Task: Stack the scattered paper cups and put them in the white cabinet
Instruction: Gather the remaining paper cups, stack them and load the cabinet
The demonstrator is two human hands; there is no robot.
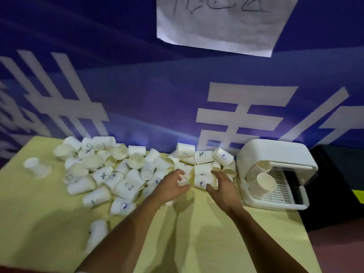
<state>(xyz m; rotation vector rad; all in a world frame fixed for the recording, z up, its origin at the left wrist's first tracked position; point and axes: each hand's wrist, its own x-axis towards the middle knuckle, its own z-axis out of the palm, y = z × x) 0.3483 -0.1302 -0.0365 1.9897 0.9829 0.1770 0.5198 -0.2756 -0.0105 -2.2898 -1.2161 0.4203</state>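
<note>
White paper cups [202, 171] are being gripped by left hand [171, 186] and right hand [223, 185]; three-o'clock white plastic cabinet [275, 154] is holding nested cup stack [263, 181].

The one view comes from a wide-angle camera on the person's head, placed at the near edge of the surface [197, 233] and looking forward and down across it. It faces the blue banner [157, 95] behind the far edge, with a paper sheet [226, 26] at the top of the frame. Both forearms enter from the bottom, and the left hand [171, 185] and right hand [222, 189] sit near mid-frame. The paper cups [126, 174] spread left of centre and the white cabinet [275, 154] stands at the right.
</note>
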